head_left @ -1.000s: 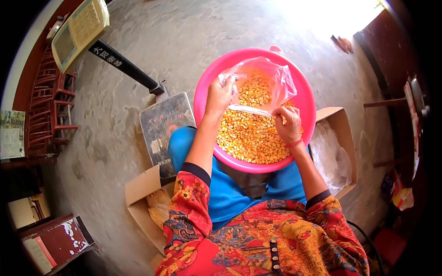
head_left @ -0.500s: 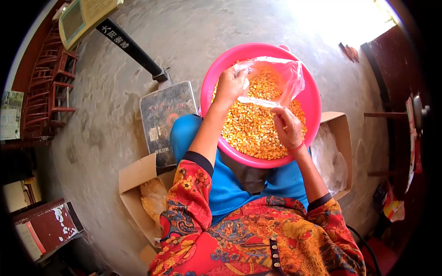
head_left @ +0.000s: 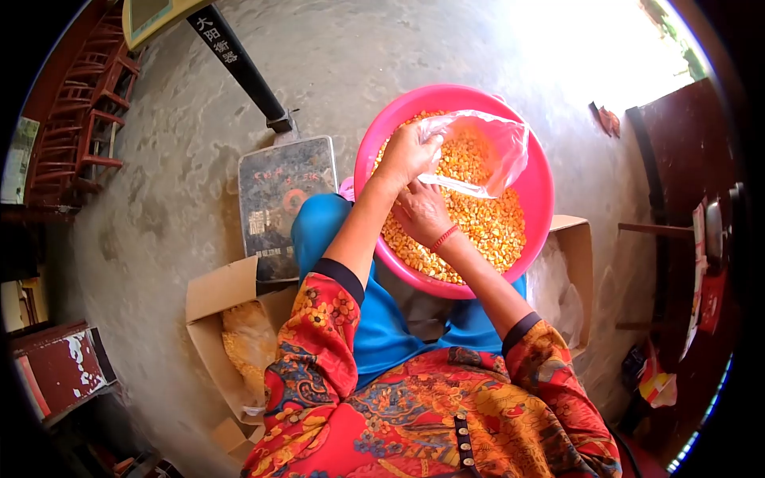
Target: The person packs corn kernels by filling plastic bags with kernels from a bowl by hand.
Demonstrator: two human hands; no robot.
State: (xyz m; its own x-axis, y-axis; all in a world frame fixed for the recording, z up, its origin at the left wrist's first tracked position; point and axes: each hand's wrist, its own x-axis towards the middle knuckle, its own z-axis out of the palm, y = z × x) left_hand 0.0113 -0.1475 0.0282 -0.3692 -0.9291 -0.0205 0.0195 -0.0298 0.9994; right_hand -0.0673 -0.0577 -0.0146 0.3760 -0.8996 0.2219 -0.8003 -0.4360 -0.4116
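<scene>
A large pink basin (head_left: 544, 195) stands in front of my knees with loose yellow corn kernels (head_left: 478, 227) in it. Over the kernels, my left hand (head_left: 408, 153) is closed on the left edge of a clear plastic bag (head_left: 506, 155), whose mouth gapes toward me. My right hand (head_left: 424, 213), with a red band at its wrist, is low over the kernels, just below my left hand. Its fingers look apart and point up and left beside the bag's lower edge; their tips are partly hidden.
Left of the basin is a platform scale (head_left: 288, 195) with a black post (head_left: 239, 68). An open cardboard box (head_left: 219, 291) holding a bag of yellow material sits by my left leg. Another box (head_left: 580, 263) with clear plastic is at right. Red chairs (head_left: 100, 135) line the left wall.
My right hand has let go of the bag's near right edge and moved left, close under my left hand. The left hand keeps its hold on the bag. The view has shifted slightly.
</scene>
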